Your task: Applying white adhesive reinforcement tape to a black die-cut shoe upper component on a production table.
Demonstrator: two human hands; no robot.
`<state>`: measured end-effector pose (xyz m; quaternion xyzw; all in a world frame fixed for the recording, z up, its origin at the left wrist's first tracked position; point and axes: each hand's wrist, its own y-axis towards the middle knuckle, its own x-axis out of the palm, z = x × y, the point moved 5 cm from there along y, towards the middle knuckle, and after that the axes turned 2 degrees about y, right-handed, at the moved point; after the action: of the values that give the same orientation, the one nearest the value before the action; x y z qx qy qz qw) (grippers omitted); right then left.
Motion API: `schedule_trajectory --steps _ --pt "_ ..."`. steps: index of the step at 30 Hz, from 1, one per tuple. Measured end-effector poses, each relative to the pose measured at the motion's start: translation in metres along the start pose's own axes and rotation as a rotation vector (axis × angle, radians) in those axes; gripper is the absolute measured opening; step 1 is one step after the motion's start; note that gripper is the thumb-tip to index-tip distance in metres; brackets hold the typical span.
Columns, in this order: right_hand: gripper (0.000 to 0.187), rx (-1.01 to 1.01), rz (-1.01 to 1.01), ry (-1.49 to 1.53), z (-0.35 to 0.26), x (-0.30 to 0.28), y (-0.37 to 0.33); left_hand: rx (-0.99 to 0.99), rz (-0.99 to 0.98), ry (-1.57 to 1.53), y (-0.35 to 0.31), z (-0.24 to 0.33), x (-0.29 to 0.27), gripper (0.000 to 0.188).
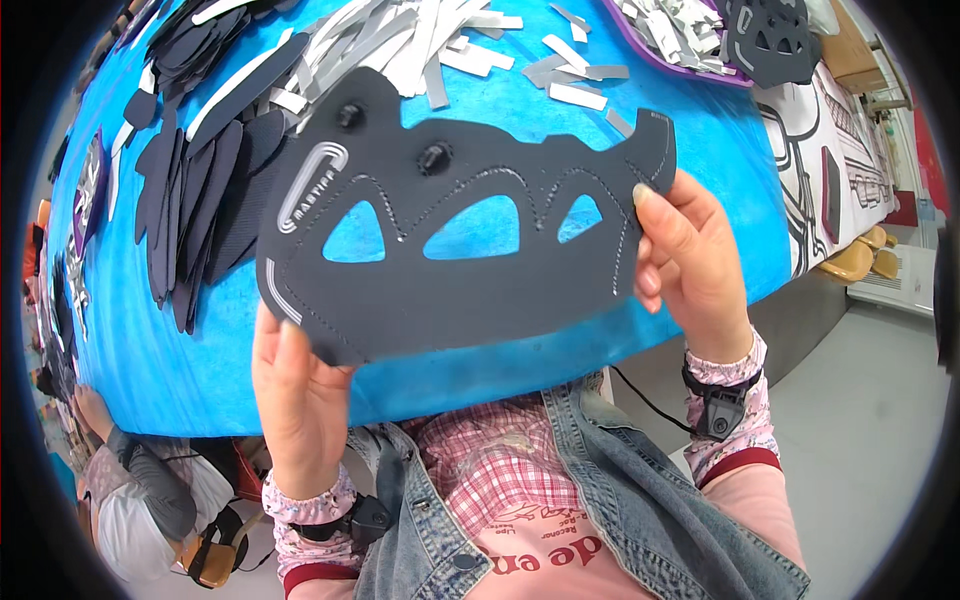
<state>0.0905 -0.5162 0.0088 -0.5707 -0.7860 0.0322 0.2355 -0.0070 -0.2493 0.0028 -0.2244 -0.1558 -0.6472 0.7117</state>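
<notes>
Up in front of me, above the table, is a flat black shaped panel [450, 295] with stitched lines, three cut-out windows, two dark round studs and light printed marks. My left hand [295, 390] grips its lower left corner, thumb on the face and fingers behind. Its right edge, below a hooked tip, is pinched by my right hand [690, 255]. Both hands are closed on the panel, which tilts slightly, right side higher. Blue covering shows through the windows. What lies directly behind the panel is hidden.
Black flat pieces [200, 210] lie stacked at the left on the blue table covering [700, 150]. White and grey strips [430, 40] are heaped at the back. A purple tray [700, 75] holds more strips, beside another black panel [770, 40]. A co-worker [150, 500] sits at lower left.
</notes>
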Motion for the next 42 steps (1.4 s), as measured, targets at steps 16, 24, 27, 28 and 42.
schedule_trajectory --steps 16,24,27,28,42 --pt "0.027 -0.002 -0.162 0.514 0.005 0.002 -0.001 0.1 -0.247 1.156 -0.011 -0.011 0.009 0.099" --pt "0.018 0.028 0.073 -0.349 0.015 0.015 -0.013 -0.143 0.399 0.497 -0.019 0.001 -0.022 0.064" --pt "0.01 -0.112 0.03 -0.556 0.017 0.017 -0.013 0.111 0.393 0.815 -0.016 0.009 -0.015 0.064" --pt "0.009 -0.142 0.017 -0.606 0.019 0.017 -0.013 0.151 0.389 0.821 -0.015 0.008 -0.014 0.068" --pt "0.016 -0.322 0.027 -0.859 0.022 0.023 -0.011 0.272 0.387 0.743 -0.013 0.005 -0.029 0.065"
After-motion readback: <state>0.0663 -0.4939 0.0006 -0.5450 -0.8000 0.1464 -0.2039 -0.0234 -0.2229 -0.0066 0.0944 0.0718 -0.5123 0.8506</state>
